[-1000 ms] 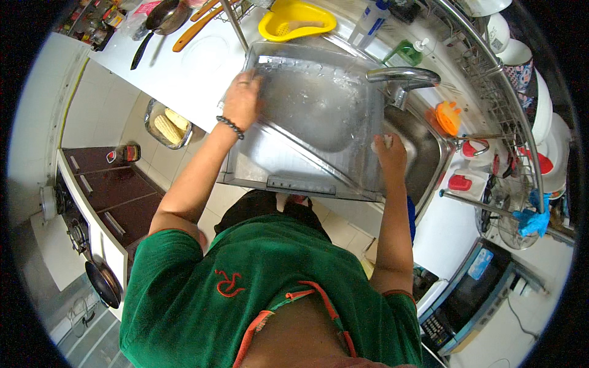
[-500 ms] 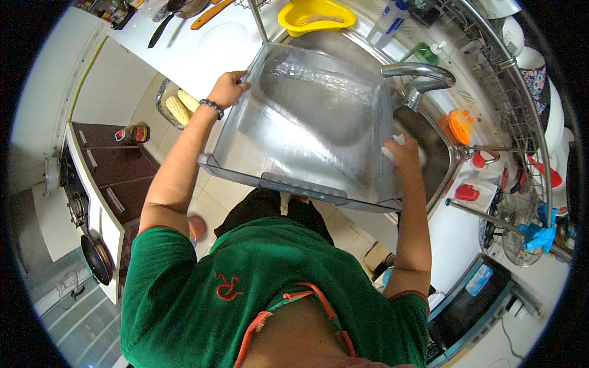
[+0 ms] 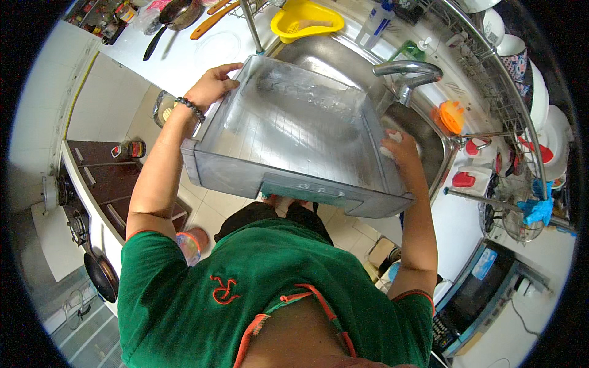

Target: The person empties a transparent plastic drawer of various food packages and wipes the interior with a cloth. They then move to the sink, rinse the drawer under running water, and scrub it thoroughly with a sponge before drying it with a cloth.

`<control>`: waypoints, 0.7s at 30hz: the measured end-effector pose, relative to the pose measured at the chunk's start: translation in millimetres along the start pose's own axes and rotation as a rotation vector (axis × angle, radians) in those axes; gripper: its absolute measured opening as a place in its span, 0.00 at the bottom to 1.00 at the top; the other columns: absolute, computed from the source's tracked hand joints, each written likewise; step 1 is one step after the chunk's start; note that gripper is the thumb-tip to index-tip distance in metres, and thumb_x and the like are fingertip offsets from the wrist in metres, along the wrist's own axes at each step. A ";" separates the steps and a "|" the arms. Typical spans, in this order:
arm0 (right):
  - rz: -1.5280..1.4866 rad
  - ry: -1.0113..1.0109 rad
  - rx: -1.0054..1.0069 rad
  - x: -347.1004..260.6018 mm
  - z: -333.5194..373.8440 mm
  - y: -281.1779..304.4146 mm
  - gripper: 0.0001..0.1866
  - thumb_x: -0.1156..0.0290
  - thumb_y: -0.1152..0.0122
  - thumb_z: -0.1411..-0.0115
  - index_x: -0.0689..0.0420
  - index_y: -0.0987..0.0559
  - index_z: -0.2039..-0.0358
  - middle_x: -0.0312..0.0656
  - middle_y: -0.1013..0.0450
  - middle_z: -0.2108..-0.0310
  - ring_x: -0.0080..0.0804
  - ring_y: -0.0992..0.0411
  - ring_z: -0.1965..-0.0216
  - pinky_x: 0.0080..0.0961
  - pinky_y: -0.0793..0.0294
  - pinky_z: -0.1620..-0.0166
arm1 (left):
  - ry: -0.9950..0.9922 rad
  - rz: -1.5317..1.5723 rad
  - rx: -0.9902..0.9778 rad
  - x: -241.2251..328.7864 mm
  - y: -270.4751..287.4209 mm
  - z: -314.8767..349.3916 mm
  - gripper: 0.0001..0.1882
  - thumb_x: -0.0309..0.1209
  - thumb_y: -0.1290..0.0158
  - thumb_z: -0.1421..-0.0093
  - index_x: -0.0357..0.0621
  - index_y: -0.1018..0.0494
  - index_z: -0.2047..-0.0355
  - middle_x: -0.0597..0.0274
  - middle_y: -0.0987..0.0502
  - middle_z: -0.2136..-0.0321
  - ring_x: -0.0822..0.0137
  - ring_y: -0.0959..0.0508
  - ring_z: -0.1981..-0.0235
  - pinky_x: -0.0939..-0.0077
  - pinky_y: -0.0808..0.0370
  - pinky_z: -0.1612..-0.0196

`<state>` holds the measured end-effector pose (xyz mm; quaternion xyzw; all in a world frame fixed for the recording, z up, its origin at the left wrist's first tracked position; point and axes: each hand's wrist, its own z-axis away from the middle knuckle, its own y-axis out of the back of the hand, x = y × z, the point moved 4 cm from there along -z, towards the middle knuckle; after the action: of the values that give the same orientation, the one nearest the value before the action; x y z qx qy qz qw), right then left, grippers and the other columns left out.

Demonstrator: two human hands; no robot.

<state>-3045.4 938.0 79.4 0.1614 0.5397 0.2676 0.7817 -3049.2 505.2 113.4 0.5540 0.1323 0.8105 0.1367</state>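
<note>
A clear grey plastic fridge drawer (image 3: 294, 138) is held over the front of the sink, tilted so its far side sits lower and its near panel faces me. Wet streaks shine on its inside. My left hand (image 3: 213, 88) grips the far left rim, fingers over the edge. On the right side, my right hand (image 3: 404, 153) is closed round a whitish piece (image 3: 393, 138), perhaps a sponge or cloth, and rests against the drawer wall. The lower fingers of that hand are hidden. Behind the drawer stands the chrome tap (image 3: 408, 72).
The steel sink (image 3: 300, 55) lies beneath and beyond the drawer. A yellow strainer basket (image 3: 307, 19) sits at its far rim, near a clear bottle (image 3: 374, 26). An orange scrubber (image 3: 451, 116) is on the right. A wire dish rack (image 3: 491, 101) borders the right; a pan (image 3: 178, 13) lies far left.
The drawer has tilted, its near panel turning more toward me and its far edge dropping. My left hand has shifted slightly left with it. My right hand keeps its place at the right wall.
</note>
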 end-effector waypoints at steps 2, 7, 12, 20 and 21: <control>0.121 0.128 -0.012 12.0 -3.3 4.9 0.16 0.65 0.42 0.54 0.56 0.24 0.63 0.46 0.28 0.66 0.36 0.30 0.66 0.27 0.33 0.61 | -0.031 0.016 -0.127 17.8 -0.1 2.4 0.11 0.29 0.52 0.44 0.42 0.24 0.62 0.77 0.30 0.81 0.84 0.40 0.83 0.92 0.44 0.79; 0.003 0.216 -0.138 39.9 -11.2 4.7 0.14 0.72 0.48 0.49 0.47 0.24 0.61 0.46 0.32 0.58 0.35 0.34 0.56 0.25 0.36 0.53 | -0.166 -0.051 -0.185 53.9 10.6 5.5 0.13 0.36 0.54 0.41 0.41 0.24 0.69 0.76 0.27 0.76 0.84 0.41 0.82 0.88 0.43 0.77; -0.128 0.317 -0.098 12.8 23.4 7.6 0.16 0.73 0.47 0.50 0.47 0.24 0.59 0.43 0.32 0.61 0.35 0.33 0.58 0.24 0.36 0.54 | -0.306 -0.225 -0.218 115.3 5.8 16.0 0.21 0.48 0.56 0.39 0.43 0.25 0.72 0.79 0.39 0.86 0.84 0.44 0.84 0.88 0.49 0.81; -0.101 0.465 -0.049 -6.4 42.7 3.3 0.16 0.73 0.45 0.50 0.50 0.23 0.59 0.41 0.30 0.62 0.34 0.32 0.60 0.24 0.35 0.55 | -0.557 -0.220 -0.357 165.0 5.8 8.4 0.27 0.61 0.51 0.49 0.48 0.25 0.72 0.77 0.40 0.84 0.82 0.41 0.80 0.86 0.46 0.77; -0.113 0.455 -0.042 -6.3 45.0 2.1 0.16 0.73 0.45 0.50 0.51 0.23 0.59 0.41 0.30 0.62 0.34 0.32 0.60 0.24 0.35 0.55 | -0.558 -0.283 -0.366 171.5 3.8 6.3 0.25 0.57 0.51 0.46 0.46 0.26 0.69 0.77 0.38 0.82 0.83 0.41 0.78 0.87 0.45 0.77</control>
<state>-3005.7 937.6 101.7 0.0498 0.7046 0.2641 0.6567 -3103.4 565.2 264.7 0.6965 0.0178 0.6114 0.3752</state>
